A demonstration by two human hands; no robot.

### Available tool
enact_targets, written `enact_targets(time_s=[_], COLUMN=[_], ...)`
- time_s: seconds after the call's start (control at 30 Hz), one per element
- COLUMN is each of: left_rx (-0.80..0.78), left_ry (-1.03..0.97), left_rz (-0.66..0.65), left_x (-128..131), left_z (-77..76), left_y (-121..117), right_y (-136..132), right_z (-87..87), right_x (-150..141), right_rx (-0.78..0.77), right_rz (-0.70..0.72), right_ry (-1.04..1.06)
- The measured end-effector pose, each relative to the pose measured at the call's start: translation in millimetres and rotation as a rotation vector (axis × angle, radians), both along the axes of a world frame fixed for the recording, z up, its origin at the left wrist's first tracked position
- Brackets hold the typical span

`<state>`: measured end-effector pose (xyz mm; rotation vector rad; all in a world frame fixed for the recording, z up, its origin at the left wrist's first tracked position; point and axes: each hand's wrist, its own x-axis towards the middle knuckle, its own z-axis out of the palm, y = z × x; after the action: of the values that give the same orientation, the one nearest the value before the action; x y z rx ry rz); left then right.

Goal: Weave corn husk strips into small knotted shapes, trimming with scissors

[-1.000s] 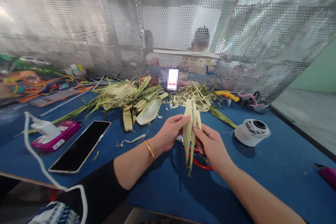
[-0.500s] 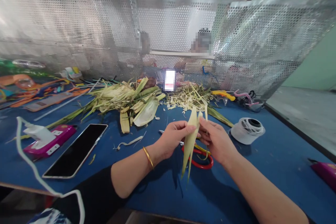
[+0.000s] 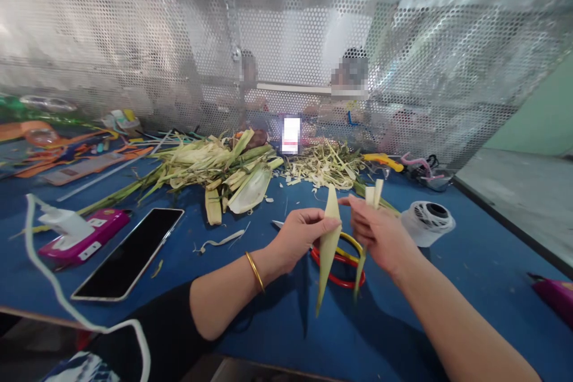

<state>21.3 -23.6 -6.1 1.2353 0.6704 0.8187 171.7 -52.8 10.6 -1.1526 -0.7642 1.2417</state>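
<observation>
My left hand (image 3: 305, 233), with a gold bangle at the wrist, pinches a pale green pointed leaf strip (image 3: 329, 245) between thumb and fingers; its tip hangs down. A little to the right, my right hand (image 3: 380, 230) is closed on narrower leaf strips (image 3: 374, 192), whose cut ends stick up above the fingers while a thin tail hangs below. Scissors with red and yellow handles (image 3: 342, 277) lie on the table beneath both hands, partly covered by the leaf. Just beyond my right hand stands a white spool (image 3: 427, 224).
Behind my hands lie a heap of leaves (image 3: 201, 161) and a pile of shreds (image 3: 322, 167). To the left are a phone (image 3: 129, 253), a purple power strip (image 3: 89, 239) and a white cable (image 3: 58, 292). A perforated metal screen (image 3: 295, 30) closes the back, with people behind it.
My hands have moved apart. The right one has shifted right with the narrow strips, away from the wide leaf strip, which stays in my left hand.
</observation>
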Motion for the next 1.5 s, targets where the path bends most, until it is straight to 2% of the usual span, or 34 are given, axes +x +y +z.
enact_targets(time_s=[0.13, 0.3, 0.43, 0.53, 0.63, 0.83, 0.97, 1.17, 1.5], left_rx=[-0.009, -0.041, -0.147, -0.206, -0.167, -0.081, -0.08, -0.053, 0.022], left_ry=[0.019, 0.108, -0.011, -0.081, -0.093, -0.015, 0.007, 0.043, 0.067], left_rz=[-0.025, -0.015, 0.003, 0.083, 0.15, 0.103, 0.122, 0.171, 0.16], left_x=[1, 1, 1, 0, -1, -2, -2, 0, 0], left_z=[-0.4, -3.1, -5.9, -7.8, -8.0, -3.9, -0.4, -0.7, -3.5], left_y=[-2, -2, 2, 7, 10, 9, 8, 8, 8], right_y=[2, 3, 3, 2, 2, 3, 4, 3, 4], right_z=[-3.8, -9.2, -11.8, -11.8, -11.9, -18.0, -20.1, -17.6, -19.3], right_x=[-4, -7, -11, -14, -15, -12, -12, -15, -13], right_rx=[-0.05, 0.046, 0.071, 0.092, 0.102, 0.08, 0.134, 0.166, 0.183], right_rz=[0.106, 0.006, 0.016, 0.018, 0.02, 0.01, -0.049, -0.019, -0.041], right_ry=[0.025, -0.074, -0.221, -0.325, -0.376, -0.336, -0.451, -0.616, -0.547])
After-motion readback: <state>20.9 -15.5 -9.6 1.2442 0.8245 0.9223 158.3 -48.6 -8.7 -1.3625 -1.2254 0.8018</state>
